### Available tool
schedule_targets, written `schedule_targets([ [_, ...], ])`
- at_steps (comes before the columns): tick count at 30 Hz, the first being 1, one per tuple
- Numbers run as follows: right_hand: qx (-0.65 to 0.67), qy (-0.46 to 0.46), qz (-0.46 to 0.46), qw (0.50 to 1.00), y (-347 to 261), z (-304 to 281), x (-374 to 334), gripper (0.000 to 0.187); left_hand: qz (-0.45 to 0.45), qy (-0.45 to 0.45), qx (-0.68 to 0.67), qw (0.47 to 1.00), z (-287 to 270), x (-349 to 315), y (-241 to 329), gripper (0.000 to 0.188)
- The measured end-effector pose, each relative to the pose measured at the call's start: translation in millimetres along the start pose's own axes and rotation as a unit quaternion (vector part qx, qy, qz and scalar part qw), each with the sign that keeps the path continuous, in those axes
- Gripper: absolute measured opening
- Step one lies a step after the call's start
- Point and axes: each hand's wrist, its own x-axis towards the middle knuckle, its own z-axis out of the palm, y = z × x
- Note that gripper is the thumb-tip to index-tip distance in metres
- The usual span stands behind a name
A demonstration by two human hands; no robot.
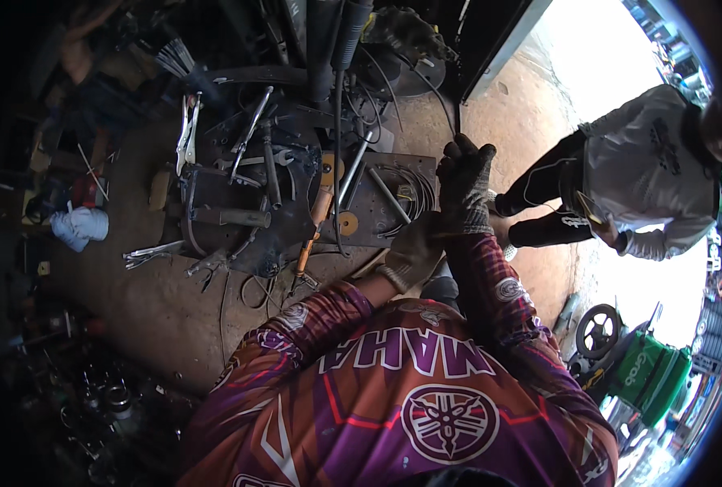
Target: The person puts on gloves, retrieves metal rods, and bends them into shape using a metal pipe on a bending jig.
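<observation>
My right hand (465,183), in a grey knit work glove, is raised beside the right edge of the metal workbench (393,235). Its fingers point away from me and look slightly bent, with no object visible in them. My left hand (414,256), gloved too, reaches across to my right wrist. Its fingers are closed at the cuff of the right glove (468,219), though the fingertips are partly hidden. Nearest on the bench are a coil of wire (422,191), a tan disc (346,223) and an orange power tool (322,203).
Locking pliers (186,134), a spanner (280,157) and a metal pipe (243,217) lie on the bench's left side. Cables (268,284) trail onto the floor. A person (645,170) stands at the right. Behind are a wheel (598,331) and a green box (649,369).
</observation>
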Motion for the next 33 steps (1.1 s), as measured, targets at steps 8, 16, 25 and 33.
schedule_targets([
  [8, 0.040, -0.070, 0.109, 0.991, -12.3, 32.2, 81.7, 0.075, 0.027, -0.023, 0.175, 0.984, 35.4, 81.0, -52.7, 0.032],
  [16, 0.118, -0.267, 0.204, 0.934, -54.6, 27.1, 159.3, 0.086, 0.049, 0.084, 0.166, 0.981, 92.0, 144.4, 14.6, 0.033],
  [25, 0.030, -0.385, 0.162, 0.908, -91.4, 10.8, 203.0, 0.086, 0.090, -0.028, 0.387, 0.917, 134.7, 160.9, 27.0, 0.029],
  [33, 0.014, -0.343, 0.178, 0.922, -151.5, 41.5, 196.1, 0.073, 0.011, -0.117, 0.388, 0.914, 133.8, 187.6, 84.2, 0.025],
])
